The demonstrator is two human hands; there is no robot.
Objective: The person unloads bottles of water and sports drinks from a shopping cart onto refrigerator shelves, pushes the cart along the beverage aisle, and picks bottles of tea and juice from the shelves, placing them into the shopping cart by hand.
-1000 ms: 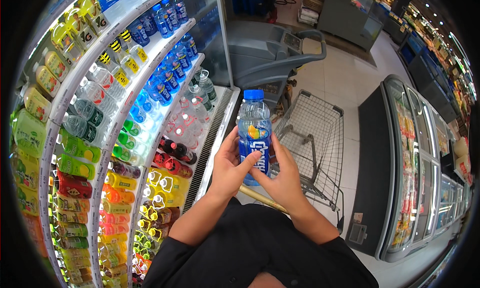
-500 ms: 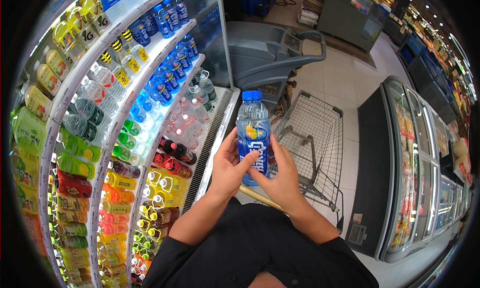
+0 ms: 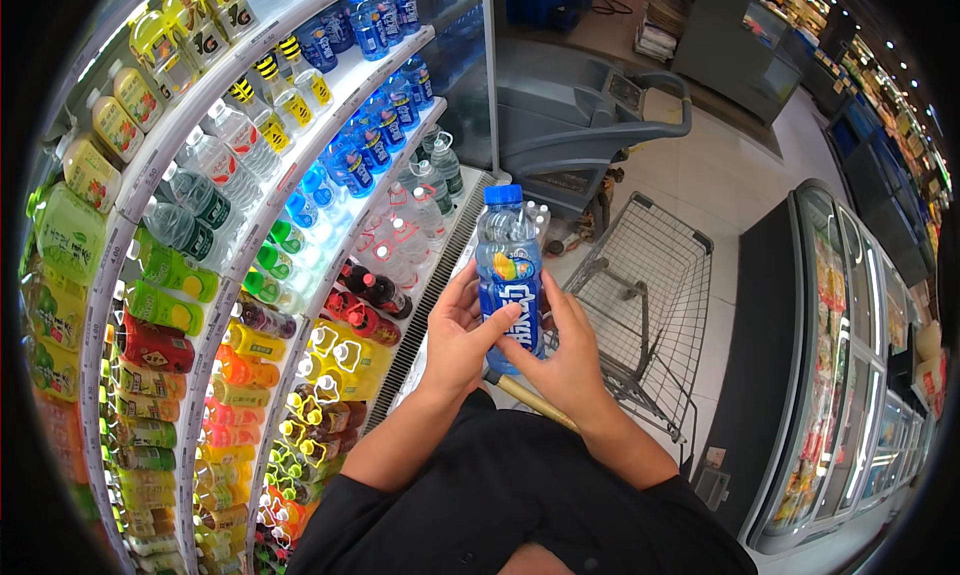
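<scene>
An upright drink bottle (image 3: 508, 265) with a blue cap and a blue label stands between my two hands in front of my chest. My left hand (image 3: 465, 330) wraps its left side, the thumb pressed on the label. From the other side my right hand (image 3: 558, 340) closes round it, its thumb low on the front. The label with a yellow fruit picture faces me. Behind the bottle and to its right is a wire shopping cart (image 3: 650, 300), its gold-coloured handle (image 3: 530, 400) just below my hands.
On the left, a curved lit drinks shelf (image 3: 235, 265) holds rows of bottles, with similar blue-labelled bottles (image 3: 375, 140) on upper tiers. A grey floor-cleaning machine (image 3: 570, 115) stands ahead beyond the cart. A glass-topped freezer (image 3: 830, 375) runs along the right.
The shelf, machine and cart have shifted slightly rightward in view as my head turns a little left. Both hands keep the same grip on the bottle.
</scene>
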